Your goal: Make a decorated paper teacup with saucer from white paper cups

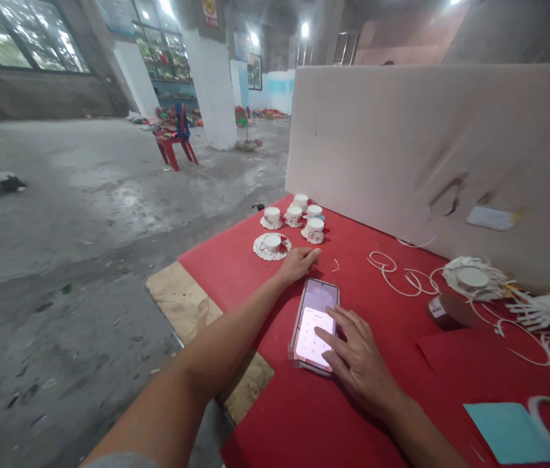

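Red cloth point(270, 429) lies under a phone point(308, 328) pointing away, spread right hand point(360, 348) over it, half-curled left hand point(298, 263) past its top.

Red table covering point(304, 422), lilac-and-white phone screen point(307, 338).
White cups point(314, 227) show flecks of red and dark; the curled strips point(406, 294) are plain white, the paper sheet point(504, 432) turquoise, the rounded object point(455, 312) brown with a pale label. Tan marbling patterns the tabletop point(184, 302); the partition point(377, 130) is off-white, the floor point(84, 273) mottled grey, the chair point(172, 155) red.
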A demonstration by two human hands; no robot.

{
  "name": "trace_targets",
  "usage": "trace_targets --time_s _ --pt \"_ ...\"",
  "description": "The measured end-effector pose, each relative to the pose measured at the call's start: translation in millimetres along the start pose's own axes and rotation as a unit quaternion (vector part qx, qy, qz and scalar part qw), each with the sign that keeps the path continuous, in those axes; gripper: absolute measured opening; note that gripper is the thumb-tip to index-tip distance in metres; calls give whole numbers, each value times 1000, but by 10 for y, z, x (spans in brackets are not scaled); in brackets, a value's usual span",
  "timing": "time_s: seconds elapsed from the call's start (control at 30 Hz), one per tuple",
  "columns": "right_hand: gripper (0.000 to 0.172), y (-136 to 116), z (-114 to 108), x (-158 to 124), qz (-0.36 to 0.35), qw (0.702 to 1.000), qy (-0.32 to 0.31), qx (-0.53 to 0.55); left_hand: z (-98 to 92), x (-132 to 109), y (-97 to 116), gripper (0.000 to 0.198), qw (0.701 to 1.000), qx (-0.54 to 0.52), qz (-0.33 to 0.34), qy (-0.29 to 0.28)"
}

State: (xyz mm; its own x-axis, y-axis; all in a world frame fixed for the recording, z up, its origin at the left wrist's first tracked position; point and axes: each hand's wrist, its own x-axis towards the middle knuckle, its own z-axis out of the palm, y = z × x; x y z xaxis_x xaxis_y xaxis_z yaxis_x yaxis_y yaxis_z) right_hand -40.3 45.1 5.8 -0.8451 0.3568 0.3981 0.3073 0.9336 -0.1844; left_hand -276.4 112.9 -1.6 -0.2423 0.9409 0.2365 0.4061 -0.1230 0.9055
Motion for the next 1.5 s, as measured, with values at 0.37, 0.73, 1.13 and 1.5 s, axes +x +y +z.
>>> trace_targets --time_s 0.37,0.73,1.13,1.5 --pt "23 34 -76 -65 -4 997 65 35 6 -5 -6 52 1000 -6 -6 2" --pt "30 45 -62 -42 -12 999 43 6 -1 -2 12 52 1000 11 -11 -5" --pt "32 21 -42 -33 -15 1000 5 0 -4 -15 14 53 1000 18 5 -4" --pt "30 66 -27 -73 96 986 129 45 18 15 -9 51 1000 16 -23 1"
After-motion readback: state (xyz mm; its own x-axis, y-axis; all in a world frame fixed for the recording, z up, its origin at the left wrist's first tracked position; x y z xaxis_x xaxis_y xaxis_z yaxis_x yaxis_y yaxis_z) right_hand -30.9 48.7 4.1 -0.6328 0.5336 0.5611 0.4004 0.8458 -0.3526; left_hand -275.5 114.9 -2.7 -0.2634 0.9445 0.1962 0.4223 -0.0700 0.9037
